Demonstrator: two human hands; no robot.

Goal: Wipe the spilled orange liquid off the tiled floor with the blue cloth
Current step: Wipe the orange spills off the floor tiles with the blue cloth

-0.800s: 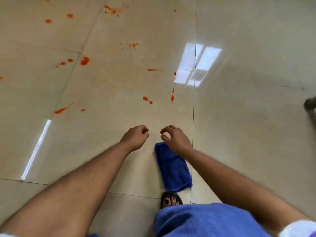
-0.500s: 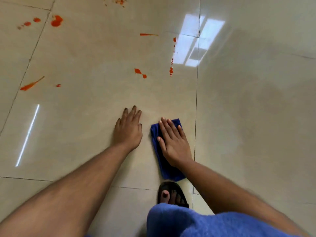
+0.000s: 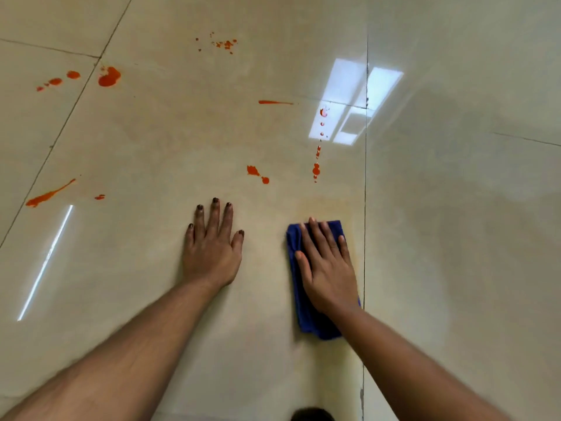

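A folded blue cloth [image 3: 306, 317] lies on the beige tiled floor [image 3: 151, 299], and my right hand [image 3: 326, 267] presses flat on top of it with fingers spread. To its left my left hand [image 3: 212, 247] rests palm down on the bare tile. Orange liquid is splashed ahead of both hands: a small blotch with a drop [image 3: 256, 173], a vertical string of drops [image 3: 316, 165], a thin streak [image 3: 274, 102], a round blob [image 3: 109, 76], a long smear [image 3: 50, 194] at the left, and fine specks [image 3: 224, 44] further off.
A grout line [image 3: 365, 208] runs up the floor just right of the cloth. Bright window reflections [image 3: 352, 101] glare on the glossy tile near the drops. The tip of a dark sandal [image 3: 312, 414] shows at the bottom edge.
Both hands came down from above the floor: the left went flat on the tile, the right flat on the cloth. The hands now sit wider apart, and the view has moved forward.
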